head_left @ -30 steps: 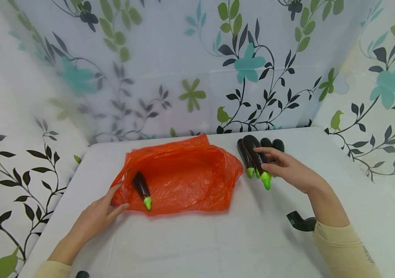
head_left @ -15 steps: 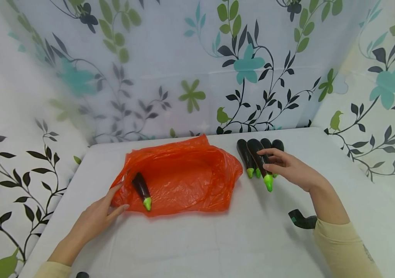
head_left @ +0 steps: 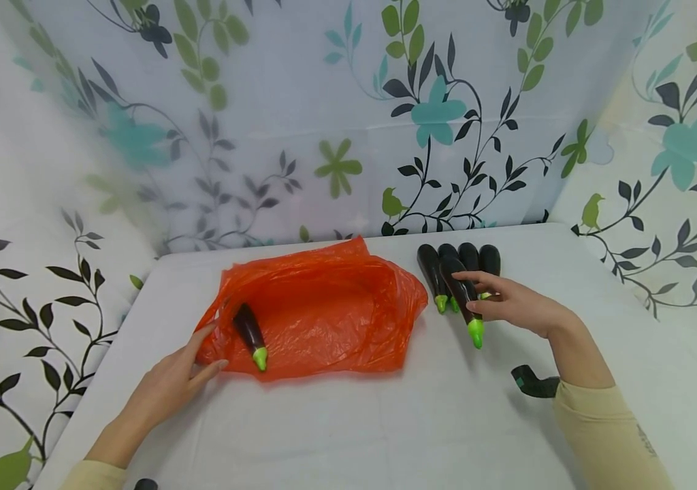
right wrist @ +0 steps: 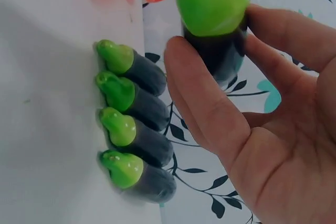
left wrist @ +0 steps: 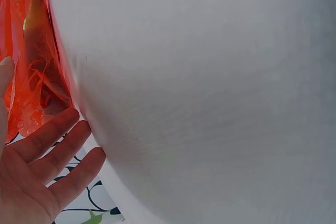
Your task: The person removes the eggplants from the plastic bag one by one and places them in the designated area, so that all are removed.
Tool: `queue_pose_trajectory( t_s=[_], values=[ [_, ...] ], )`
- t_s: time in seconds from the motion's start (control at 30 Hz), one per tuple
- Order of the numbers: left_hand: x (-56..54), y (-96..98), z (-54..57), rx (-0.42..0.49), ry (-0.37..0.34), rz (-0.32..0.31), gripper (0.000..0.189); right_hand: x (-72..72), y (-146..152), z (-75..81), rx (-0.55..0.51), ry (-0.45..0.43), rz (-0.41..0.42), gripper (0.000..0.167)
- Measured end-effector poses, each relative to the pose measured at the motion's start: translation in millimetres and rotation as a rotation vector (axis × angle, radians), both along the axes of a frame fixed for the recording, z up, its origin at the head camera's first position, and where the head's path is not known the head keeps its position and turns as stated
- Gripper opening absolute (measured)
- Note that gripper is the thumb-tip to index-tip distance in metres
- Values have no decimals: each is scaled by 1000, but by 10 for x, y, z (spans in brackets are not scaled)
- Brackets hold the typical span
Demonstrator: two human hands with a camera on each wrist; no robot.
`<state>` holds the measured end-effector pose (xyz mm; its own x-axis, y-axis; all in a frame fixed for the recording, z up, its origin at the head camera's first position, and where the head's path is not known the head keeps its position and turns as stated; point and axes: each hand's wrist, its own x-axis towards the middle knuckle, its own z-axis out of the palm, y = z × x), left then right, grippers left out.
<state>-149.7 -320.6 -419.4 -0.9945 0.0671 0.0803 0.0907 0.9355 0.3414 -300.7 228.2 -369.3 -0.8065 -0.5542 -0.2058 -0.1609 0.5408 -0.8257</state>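
Between the thumb and fingers of my right hand [head_left: 516, 306] is a dark purple eggplant [head_left: 461, 292] with a bright green cap, pinched and lifted above the table. The right wrist view shows its green end [right wrist: 212, 3] turned to the camera. Behind it several similar eggplants [right wrist: 152, 106] lie side by side in a row. My left hand [head_left: 167, 384] rests at the left edge of a crumpled red plastic bag [head_left: 324, 333], fingers fairly straight and spread. Inside the bag's mouth lies one eggplant [head_left: 249, 333], its cap toward me.
A white-covered table [head_left: 299, 435] bears everything. Patterned cloth [head_left: 336, 122] with leaves and birds hangs behind and at both sides. A black strap piece [head_left: 534, 382] sticks out by the right wrist.
My right hand has drawn the held eggplant toward me and slightly right, away from the row, so more of the others show. The left hand and bag stay still.
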Motion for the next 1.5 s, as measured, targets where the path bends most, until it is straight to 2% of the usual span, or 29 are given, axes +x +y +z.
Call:
queue_pose_trajectory(
  t_s=[0.23,0.5,0.97,1.5],
  values=[
    [-3,7,10,-11,-4,1,71,-33,43,-72,76,-3,64,56],
    [-4,6,11,-6,-20,1,72,-14,27,-111,166,-62,128,65],
    [1,8,14,2,-27,4,72,-33,-6,-215,258,-68,149,64],
    [-9,-4,6,4,-18,0,71,-5,-50,-218,259,-80,199,61]
  ],
)
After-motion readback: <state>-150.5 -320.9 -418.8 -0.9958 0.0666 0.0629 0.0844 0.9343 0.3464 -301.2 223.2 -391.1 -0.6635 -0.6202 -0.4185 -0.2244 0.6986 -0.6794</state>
